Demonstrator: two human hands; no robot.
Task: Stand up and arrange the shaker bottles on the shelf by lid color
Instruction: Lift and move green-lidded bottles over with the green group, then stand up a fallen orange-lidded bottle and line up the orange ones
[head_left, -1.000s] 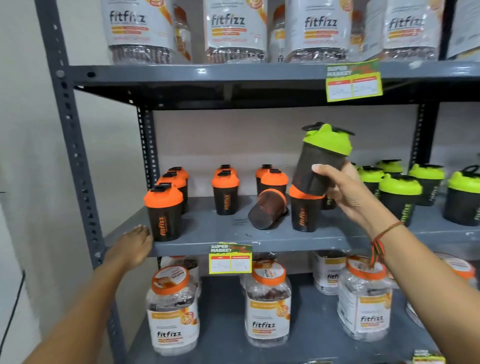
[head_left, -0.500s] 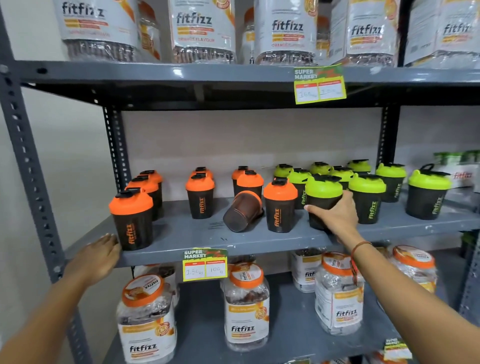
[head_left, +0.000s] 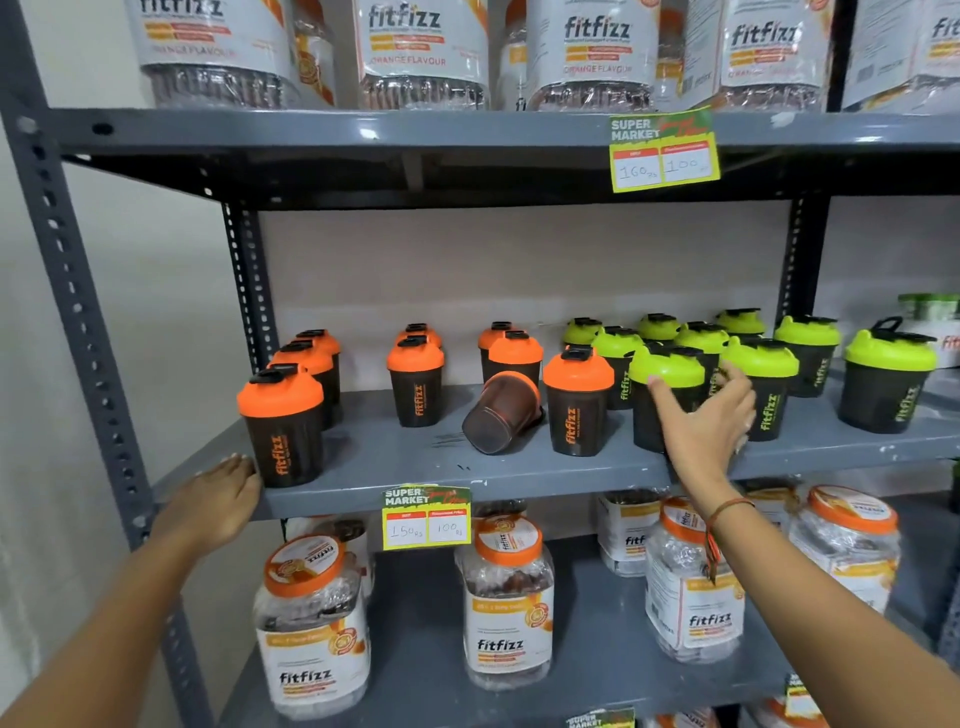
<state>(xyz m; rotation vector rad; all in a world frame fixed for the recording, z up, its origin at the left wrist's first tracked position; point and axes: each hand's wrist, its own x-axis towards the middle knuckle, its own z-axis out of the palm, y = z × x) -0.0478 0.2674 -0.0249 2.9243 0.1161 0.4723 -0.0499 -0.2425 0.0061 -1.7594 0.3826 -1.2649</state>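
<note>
Lying on its side at frame centre, the toppled shaker bottle (head_left: 501, 415) may roll off the shelf (head_left: 363, 447) if bumped by the right hand (head_left: 701, 421), fingers spread and empty, beside the green-lidded bottle (head_left: 662, 395).

The grey painted metal shelf (head_left: 395, 457) at mid frame has a smooth, faintly glossy surface with small scuffs, and its perforated steel upright (head_left: 78, 312) on the left looks matt. The dark translucent plastic shaker bottles with orange lids (head_left: 283, 423) and those with lime-green lids (head_left: 667, 395) look smooth and semi-matt. The clear plastic jars with paper-like labels (head_left: 506, 608) at the bottom glint glossily, beside a shiny yellow paper price tag (head_left: 427, 518).
</note>
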